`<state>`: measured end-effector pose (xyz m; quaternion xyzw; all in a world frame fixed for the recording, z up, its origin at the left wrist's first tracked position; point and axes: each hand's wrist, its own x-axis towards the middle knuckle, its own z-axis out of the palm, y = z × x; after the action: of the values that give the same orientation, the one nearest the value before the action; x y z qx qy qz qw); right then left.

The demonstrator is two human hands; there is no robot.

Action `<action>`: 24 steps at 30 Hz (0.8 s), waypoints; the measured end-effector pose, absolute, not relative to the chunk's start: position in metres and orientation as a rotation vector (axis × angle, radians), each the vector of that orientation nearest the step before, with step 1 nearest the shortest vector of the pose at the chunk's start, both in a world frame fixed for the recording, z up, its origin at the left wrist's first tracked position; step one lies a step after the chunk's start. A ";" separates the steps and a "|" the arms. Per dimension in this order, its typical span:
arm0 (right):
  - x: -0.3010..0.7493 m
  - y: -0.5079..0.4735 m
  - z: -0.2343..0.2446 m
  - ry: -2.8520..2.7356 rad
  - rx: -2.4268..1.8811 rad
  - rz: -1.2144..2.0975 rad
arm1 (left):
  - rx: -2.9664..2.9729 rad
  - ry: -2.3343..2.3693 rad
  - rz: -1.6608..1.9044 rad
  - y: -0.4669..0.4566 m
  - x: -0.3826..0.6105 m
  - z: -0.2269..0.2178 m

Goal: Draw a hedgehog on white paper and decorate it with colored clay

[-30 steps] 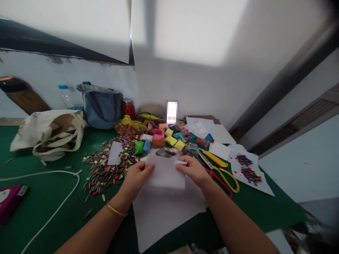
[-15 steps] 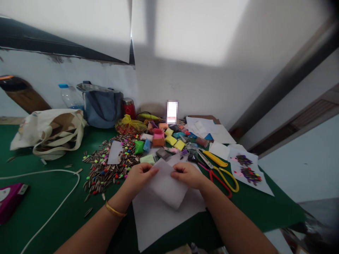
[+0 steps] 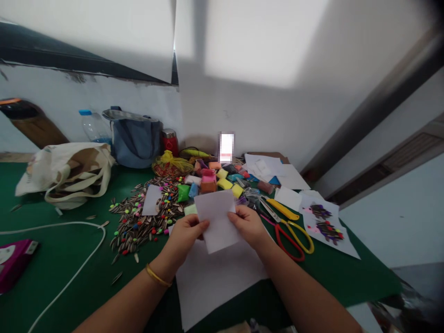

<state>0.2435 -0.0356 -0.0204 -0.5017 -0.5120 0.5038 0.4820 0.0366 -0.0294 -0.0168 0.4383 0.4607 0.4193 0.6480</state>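
Between my two hands is a small white sheet of paper [image 3: 219, 224], raised and facing me. My left hand [image 3: 187, 233] pinches its left edge, thumb in front and fingers behind. On the right edge my right hand [image 3: 247, 224] grips it the same way. Below lies a larger white sheet [image 3: 218, 286] on the green table. Beyond the paper are several coloured clay packets [image 3: 208, 182]. A heap of striped sunflower seeds mixed with small coloured balls [image 3: 138, 222] spreads to the left of my left hand.
Scissors with red and yellow handles [image 3: 291, 238] and a yellow utility knife [image 3: 282, 209] lie right of my right hand. Farther right are paper sheets with seed hedgehogs [image 3: 326, 231]. A cream cloth bag [image 3: 69, 171], a blue bag [image 3: 135, 141] and a white cable [image 3: 79, 266] are on the left.
The small paper has turned from a tilted, diamond-like position to nearly upright, and its top edge is higher. Both hands have kept hold of it while shifting their grip slightly.
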 end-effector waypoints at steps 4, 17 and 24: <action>0.246 -0.034 -0.023 -1.188 -1.219 1.246 | 1.006 1.044 0.912 -0.029 0.035 -0.014; 0.245 -0.037 -0.019 -1.277 -1.284 1.309 | 1.169 1.136 1.071 -0.023 0.027 -0.010; 0.243 -0.040 -0.019 -1.300 -1.260 1.367 | 1.149 1.178 1.231 -0.013 0.017 -0.013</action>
<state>0.2427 -0.0400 -0.0189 -0.5032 -0.5195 0.5461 0.4227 0.0167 -0.0128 -0.0128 0.4787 0.4907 0.5126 0.5169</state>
